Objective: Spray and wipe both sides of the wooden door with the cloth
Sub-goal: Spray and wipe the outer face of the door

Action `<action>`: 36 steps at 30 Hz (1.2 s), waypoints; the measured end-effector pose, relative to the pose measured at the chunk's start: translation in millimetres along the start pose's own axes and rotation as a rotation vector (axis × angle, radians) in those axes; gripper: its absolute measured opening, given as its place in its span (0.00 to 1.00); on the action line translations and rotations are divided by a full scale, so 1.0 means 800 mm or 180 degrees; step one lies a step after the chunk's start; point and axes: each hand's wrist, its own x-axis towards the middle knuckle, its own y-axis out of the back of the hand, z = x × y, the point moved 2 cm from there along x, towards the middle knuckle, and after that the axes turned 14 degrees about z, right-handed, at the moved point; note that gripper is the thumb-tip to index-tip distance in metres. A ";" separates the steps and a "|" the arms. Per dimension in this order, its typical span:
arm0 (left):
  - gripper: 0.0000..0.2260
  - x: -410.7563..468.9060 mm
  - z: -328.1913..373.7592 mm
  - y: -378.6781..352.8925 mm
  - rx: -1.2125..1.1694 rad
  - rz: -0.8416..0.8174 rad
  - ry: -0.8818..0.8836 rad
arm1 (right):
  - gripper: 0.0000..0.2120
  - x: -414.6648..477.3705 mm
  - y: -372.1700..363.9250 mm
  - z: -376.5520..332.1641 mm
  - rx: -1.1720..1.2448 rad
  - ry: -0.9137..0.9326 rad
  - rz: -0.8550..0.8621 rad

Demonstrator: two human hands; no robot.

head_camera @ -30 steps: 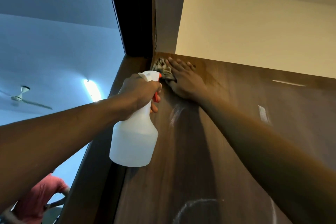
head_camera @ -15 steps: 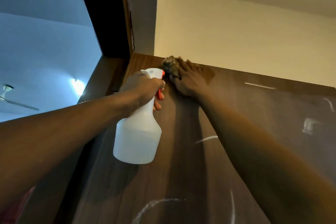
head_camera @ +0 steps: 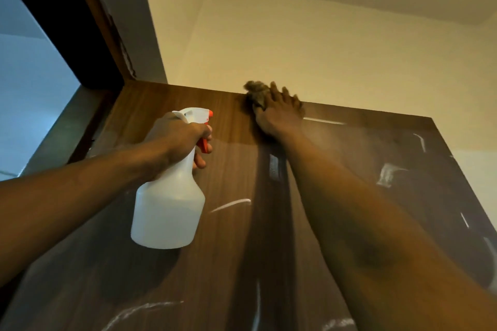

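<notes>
Head view: left hand (head_camera: 178,140) fingers clamp a white plastic spray bottle (head_camera: 168,212) with orange trigger. Fingers flat, the right hand (head_camera: 279,114) presses a crumpled grey cloth (head_camera: 256,91) onto the streaked brown wooden door (head_camera: 228,250) at its top edge, below a cream wall (head_camera: 295,48).

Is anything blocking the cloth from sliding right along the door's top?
Nothing visible does. The right hand presses the cloth at the top edge of the door; rightward, only white streaks. The spray bottle is left of it.
</notes>
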 end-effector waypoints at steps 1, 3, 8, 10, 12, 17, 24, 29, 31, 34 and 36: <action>0.10 -0.001 0.004 -0.006 -0.0008 0.0014 -0.0009 | 0.31 -0.005 -0.001 -0.003 0.0058 0.0262 -0.0027; 0.11 -0.005 0.012 -0.018 -0.0022 0.0062 -0.0006 | 0.31 -0.032 0.001 0.000 0.0174 0.0859 -0.0111; 0.12 -0.018 0.030 -0.051 -0.0064 0.0003 0.0000 | 0.29 -0.093 0.014 0.085 0.0216 0.0982 0.0074; 0.11 -0.020 0.036 -0.063 -0.0120 -0.0046 0.0034 | 0.29 -0.075 0.016 0.119 0.0119 0.0441 0.0194; 0.11 -0.020 0.043 -0.076 -0.0148 -0.0124 0.0019 | 0.30 -0.043 0.017 0.131 0.0059 -0.0055 0.0201; 0.11 -0.012 0.057 -0.105 -0.0217 -0.0285 -0.0005 | 0.30 -0.001 0.011 0.101 0.0020 0.0278 0.0033; 0.12 -0.027 0.067 -0.146 -0.0275 -0.0457 0.0010 | 0.29 -0.086 0.023 0.154 0.0223 0.1017 0.0103; 0.11 -0.036 0.079 -0.176 -0.0240 -0.0493 0.0105 | 0.28 -0.056 0.031 0.232 0.0010 0.0308 0.0337; 0.12 -0.040 0.087 -0.189 -0.0172 -0.0458 0.0113 | 0.29 -0.031 0.029 0.236 -0.0019 0.0037 0.0318; 0.11 -0.048 0.100 -0.205 -0.0074 -0.0408 0.0140 | 0.29 -0.003 0.022 0.217 0.0008 0.0178 0.0286; 0.12 -0.053 0.109 -0.217 0.0018 -0.0346 0.0095 | 0.29 -0.003 0.019 0.205 0.0072 0.0514 0.0180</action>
